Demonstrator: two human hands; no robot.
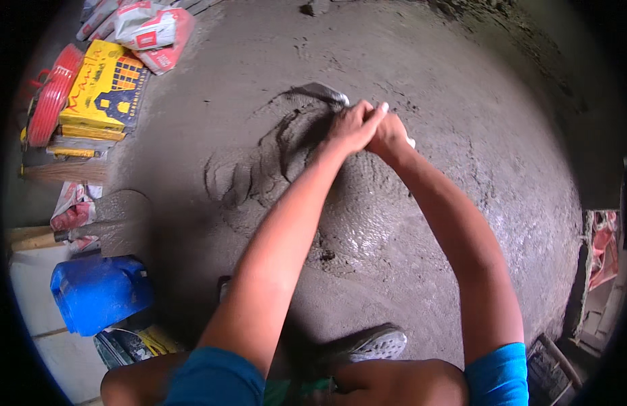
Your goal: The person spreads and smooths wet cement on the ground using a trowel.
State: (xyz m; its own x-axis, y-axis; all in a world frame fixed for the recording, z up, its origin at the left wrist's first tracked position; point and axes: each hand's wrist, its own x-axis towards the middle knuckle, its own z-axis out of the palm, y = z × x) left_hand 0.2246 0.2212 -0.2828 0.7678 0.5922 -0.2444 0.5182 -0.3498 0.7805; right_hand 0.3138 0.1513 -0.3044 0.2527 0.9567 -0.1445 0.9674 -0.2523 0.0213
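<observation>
Before me, both hands are closed together over the wet grey mortar [367, 216] on the floor. Out past my left hand [352, 128] sticks the flat metal blade of what looks like a trowel [321, 93], its edge in the mortar. My right hand [388, 133] grips just beside the left, and a small pale end shows at its outer side. My fingers hide most of the handle. Left of my hands, the mortar is pushed into ridges and curved furrows; nearer me it is smoother and shiny.
Along the left lie cement bags [151, 30], a yellow box [103, 84], a red hose coil [55, 98], broom bristles [66, 172], a mortar-coated shovel [124, 216] and a blue plastic container [97, 294]. My grey shoe [381, 345] is near the bottom. Debris lines the far right edge.
</observation>
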